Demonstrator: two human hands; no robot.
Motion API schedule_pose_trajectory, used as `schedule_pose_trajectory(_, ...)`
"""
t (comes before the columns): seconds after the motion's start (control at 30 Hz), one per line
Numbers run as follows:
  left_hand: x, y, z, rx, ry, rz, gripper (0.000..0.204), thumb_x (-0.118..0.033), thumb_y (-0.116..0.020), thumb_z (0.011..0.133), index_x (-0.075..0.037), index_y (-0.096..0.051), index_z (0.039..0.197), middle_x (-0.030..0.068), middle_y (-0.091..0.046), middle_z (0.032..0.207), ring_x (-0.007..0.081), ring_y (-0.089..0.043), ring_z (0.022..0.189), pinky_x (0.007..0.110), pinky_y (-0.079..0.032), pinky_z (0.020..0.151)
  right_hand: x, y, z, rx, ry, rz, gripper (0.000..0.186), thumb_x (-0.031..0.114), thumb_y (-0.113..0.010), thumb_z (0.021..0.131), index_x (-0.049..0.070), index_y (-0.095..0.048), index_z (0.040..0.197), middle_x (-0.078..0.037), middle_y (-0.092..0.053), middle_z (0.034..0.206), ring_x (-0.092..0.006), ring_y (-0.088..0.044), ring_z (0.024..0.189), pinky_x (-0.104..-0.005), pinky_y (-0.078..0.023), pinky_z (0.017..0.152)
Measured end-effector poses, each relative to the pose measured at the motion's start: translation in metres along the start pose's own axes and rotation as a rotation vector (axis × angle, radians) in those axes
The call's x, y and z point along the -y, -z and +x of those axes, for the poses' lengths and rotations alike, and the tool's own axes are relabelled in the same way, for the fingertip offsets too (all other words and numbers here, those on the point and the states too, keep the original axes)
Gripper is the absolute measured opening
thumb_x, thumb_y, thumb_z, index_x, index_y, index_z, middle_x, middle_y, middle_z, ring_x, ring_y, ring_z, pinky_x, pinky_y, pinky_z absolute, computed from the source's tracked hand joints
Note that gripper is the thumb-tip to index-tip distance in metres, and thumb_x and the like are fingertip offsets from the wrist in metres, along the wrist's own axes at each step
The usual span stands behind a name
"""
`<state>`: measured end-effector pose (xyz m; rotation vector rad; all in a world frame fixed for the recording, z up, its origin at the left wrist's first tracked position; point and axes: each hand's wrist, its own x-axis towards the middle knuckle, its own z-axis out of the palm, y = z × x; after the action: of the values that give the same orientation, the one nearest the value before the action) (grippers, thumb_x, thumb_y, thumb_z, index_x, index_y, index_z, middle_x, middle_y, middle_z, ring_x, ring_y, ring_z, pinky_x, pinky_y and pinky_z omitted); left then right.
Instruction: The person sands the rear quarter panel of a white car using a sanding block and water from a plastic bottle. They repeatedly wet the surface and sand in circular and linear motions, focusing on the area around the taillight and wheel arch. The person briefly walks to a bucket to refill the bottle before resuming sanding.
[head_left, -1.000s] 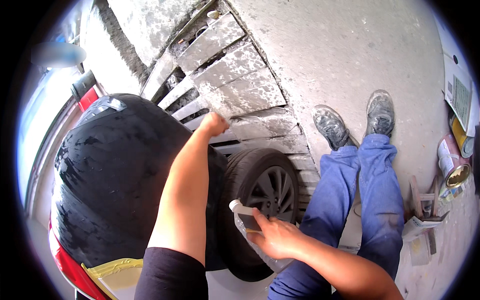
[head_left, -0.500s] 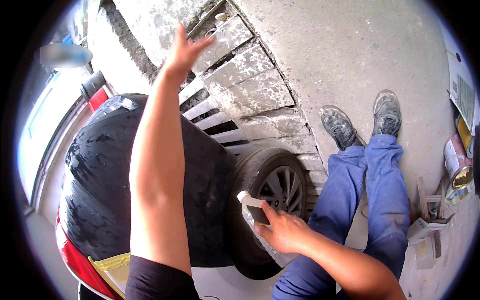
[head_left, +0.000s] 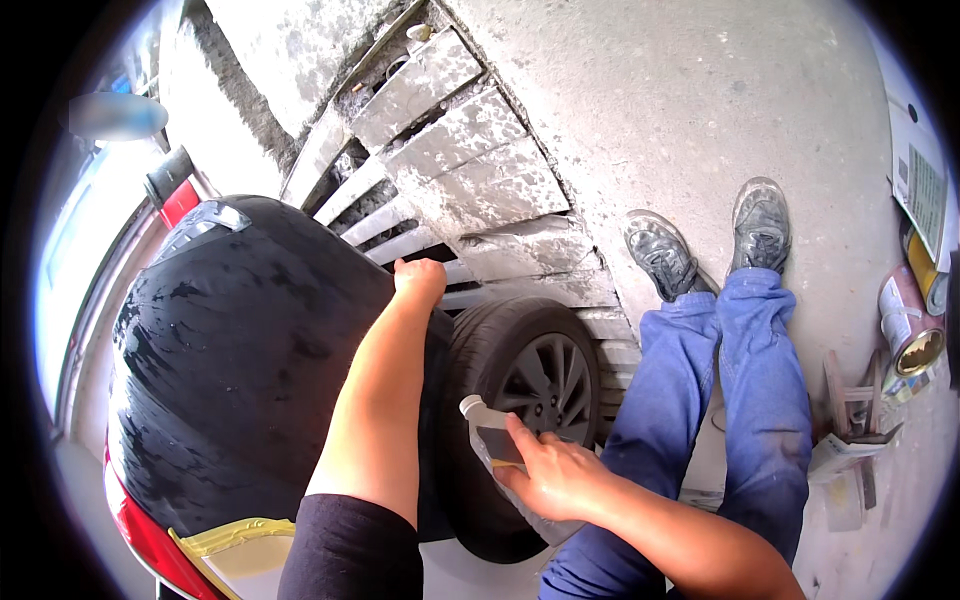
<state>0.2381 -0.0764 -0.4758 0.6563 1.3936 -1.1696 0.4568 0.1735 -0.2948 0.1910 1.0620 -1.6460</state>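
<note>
My left hand (head_left: 422, 283) is closed at the edge of a large black car bumper (head_left: 240, 350), by the wheel side. What its fingers hold, if anything, is hidden. The bumper's surface is glossy and blotchy, as if wet. In my right hand (head_left: 555, 480) is a clear plastic bottle (head_left: 486, 440) with a white cap and a dark patch on its side, tilted in front of the car wheel (head_left: 545, 385). The bottle's lower part lies partly behind my fingers.
Yellow tape (head_left: 225, 535) edges the bodywork beside a red tail light (head_left: 140, 530). Worn slats and plates (head_left: 480, 180) cover a floor channel beyond the wheel. My shoes (head_left: 760, 225) stand on concrete. At right are an open tin (head_left: 912, 335) and a small stand (head_left: 855, 400).
My left hand has come down and back from above the floor slats to the bumper's edge, its spread fingers now closed. My right hand still holds the bottle, almost unmoved.
</note>
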Motion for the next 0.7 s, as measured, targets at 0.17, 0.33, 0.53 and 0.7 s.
schedule_pose_trajectory(0.17, 0.008, -0.004, 0.008, 0.023, 0.023, -0.210, 0.024, -0.007, -0.063, 0.079, -0.005, -0.074, 0.100, 0.0157, -0.071, 0.110, 0.0314, -0.069, 0.104, 0.039, -0.055, 0.087, 0.000, -0.001, 0.000, 0.001, -0.005, -0.022, 0.076, 0.046, -0.050, 0.096, 0.003, -0.025, 0.153, -0.034, -0.060, 0.111, -0.0471, -0.066, 0.095, -0.0499, -0.054, 0.084)
schedule_pose_trajectory(0.33, -0.002, 0.016, -0.009, 0.016, -0.023, -0.155, 0.027, -0.009, -0.055, 0.085, -0.009, -0.071, 0.108, 0.0165, -0.069, 0.115, 0.0329, -0.066, 0.109, 0.042, -0.051, 0.095, -0.005, 0.001, -0.002, -0.022, -0.002, -0.015, 0.076, 0.045, -0.051, 0.096, 0.003, -0.024, 0.153, -0.034, -0.061, 0.110, -0.0473, -0.066, 0.095, -0.0504, -0.054, 0.084)
schedule_pose_trajectory(0.53, -0.005, 0.007, 0.002, 0.010, 0.016, -0.180, 0.026, -0.011, -0.053, 0.089, -0.013, -0.069, 0.108, 0.0153, -0.069, 0.114, 0.0339, -0.065, 0.110, 0.043, -0.052, 0.093, -0.006, 0.000, -0.002, -0.057, 0.016, -0.008, 0.075, 0.045, -0.051, 0.096, 0.002, -0.025, 0.153, -0.034, -0.061, 0.108, -0.0475, -0.066, 0.093, -0.0510, -0.054, 0.084)
schedule_pose_trajectory(0.7, 0.005, -0.025, 0.030, -0.100, 0.024, -0.258, 0.019, -0.010, -0.060, 0.086, -0.004, -0.069, 0.102, 0.0149, -0.072, 0.103, 0.0293, -0.070, 0.096, 0.040, -0.056, 0.081, -0.006, 0.002, -0.003, -0.054, 0.014, -0.009, 0.075, 0.045, -0.051, 0.096, 0.002, -0.025, 0.153, -0.033, -0.061, 0.108, -0.0465, -0.066, 0.094, -0.0499, -0.054, 0.084)
